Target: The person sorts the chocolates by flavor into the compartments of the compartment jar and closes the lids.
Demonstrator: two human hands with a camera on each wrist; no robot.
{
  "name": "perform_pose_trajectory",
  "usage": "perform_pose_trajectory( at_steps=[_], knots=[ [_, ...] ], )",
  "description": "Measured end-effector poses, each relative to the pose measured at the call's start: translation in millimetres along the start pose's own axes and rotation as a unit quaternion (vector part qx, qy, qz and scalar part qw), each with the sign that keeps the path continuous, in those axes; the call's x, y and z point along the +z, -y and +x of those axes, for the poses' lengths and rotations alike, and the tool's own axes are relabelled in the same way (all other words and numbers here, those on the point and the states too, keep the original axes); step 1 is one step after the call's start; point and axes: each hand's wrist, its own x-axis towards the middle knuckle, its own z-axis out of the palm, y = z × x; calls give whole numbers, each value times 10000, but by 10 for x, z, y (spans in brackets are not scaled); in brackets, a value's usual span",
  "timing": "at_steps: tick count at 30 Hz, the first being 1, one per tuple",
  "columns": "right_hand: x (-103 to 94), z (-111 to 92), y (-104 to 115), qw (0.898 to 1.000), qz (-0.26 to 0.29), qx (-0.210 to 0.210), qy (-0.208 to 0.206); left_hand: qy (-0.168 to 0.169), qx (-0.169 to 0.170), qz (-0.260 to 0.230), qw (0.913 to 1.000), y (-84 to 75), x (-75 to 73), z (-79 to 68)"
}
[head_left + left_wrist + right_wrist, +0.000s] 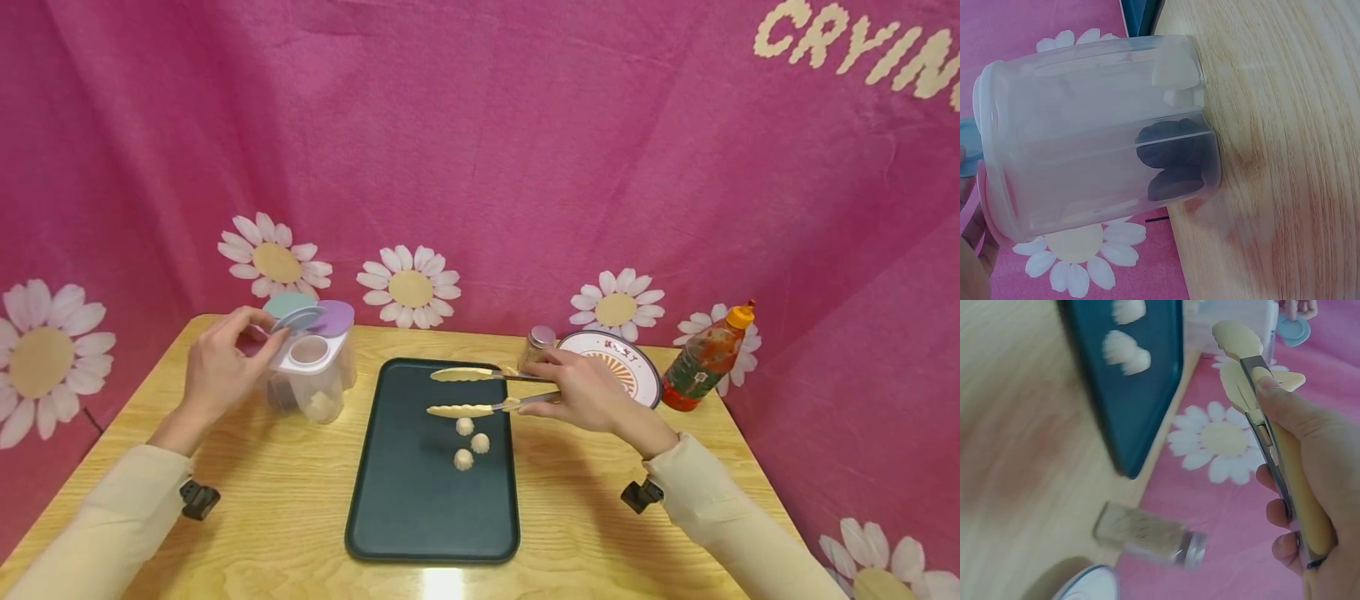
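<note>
My left hand (221, 362) pinches a round blue lid (302, 318) over a clear multi-compartment storage container (318, 387). The front compartment's round mouth is uncovered, with pale pieces at its bottom. In the left wrist view, dark pieces (1172, 156) lie in another compartment of the container. Whether the lid is attached there, I cannot tell. My right hand (588, 392) grips metal tongs (461, 411) with cream scalloped tips, spread apart above a dark tray (427, 517). Nothing is between the tips. Three small pale, ridged, dumpling-like pieces (480, 443) sit on the tray's right half.
Behind my right hand stands a shaker jar (1141, 531) with a metallic cap. A patterned white plate (637, 371) lies beside it, and a red sauce bottle (705, 358) with an orange cap is farther right. A pink curtain (480, 167) hangs behind the wooden table (270, 517).
</note>
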Motion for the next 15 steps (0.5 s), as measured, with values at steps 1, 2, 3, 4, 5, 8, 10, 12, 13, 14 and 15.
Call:
perform_pose_trajectory(
  at_steps=[1,2,3,4,5,8,10,12,13,14,15],
  knots=[
    [11,-38,-15,10000,-4,28,39,-4,2,-5,10000,1,1,-2],
    [23,-74,-29,10000,-14,56,75,-11,5,-12,10000,2,1,-3],
    [40,-106,-42,9999,-33,58,90,-18,4,-17,10000,3,1,-3],
    [62,-137,-60,9999,-53,59,124,-19,7,-23,10000,4,1,-5],
    [83,-165,-73,9998,-71,73,153,-23,9,-23,10000,4,0,-5],
    [159,-233,-115,9997,-135,64,184,-36,19,-18,10000,7,-2,-4],
    [212,-264,-141,9997,-128,67,217,-47,33,-10,10000,10,-1,-1],
    [247,-282,-154,9996,-133,45,234,-62,49,-1,10000,14,0,3],
    [261,-285,-159,9996,-120,36,247,-72,61,3,10000,16,1,6],
    [274,-285,-164,9996,-120,28,255,-73,63,4,10000,17,-1,7],
    [283,-281,-167,9996,-108,29,259,-76,62,7,10000,18,-1,8]
  ],
)
